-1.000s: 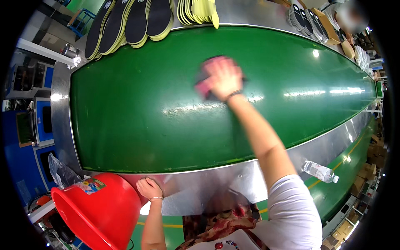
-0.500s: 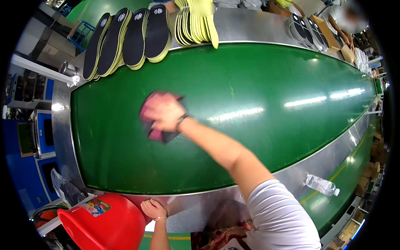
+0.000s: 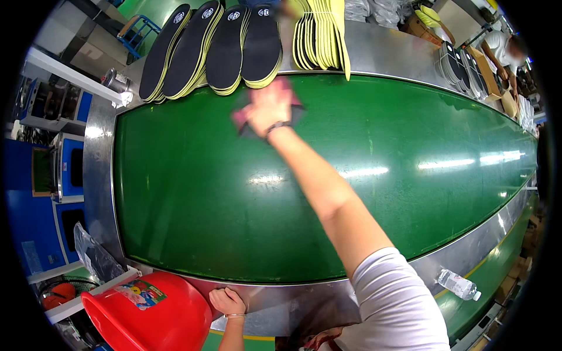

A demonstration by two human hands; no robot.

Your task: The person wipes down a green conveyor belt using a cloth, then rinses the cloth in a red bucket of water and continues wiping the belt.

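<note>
Head view: right hand (image 3: 269, 109) blurred, palm-down, grip open and flat over a maroon-and-dark cloth (image 3: 298, 110). Cloth lies on the green surface (image 3: 351, 228), toward its far edge, just beside stacked black insoles (image 3: 225, 58). Left hand (image 3: 228, 301) rests on the counter's (image 3: 304, 299) near metal edge beside a red bucket (image 3: 184, 310), fingers curled; cannot tell whether that grip is closed.

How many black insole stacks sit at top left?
4, side by side on the metal ledge: leftmost stack, second stack, third stack, rightmost stack near the yellow pieces; none seems hidden.
</note>
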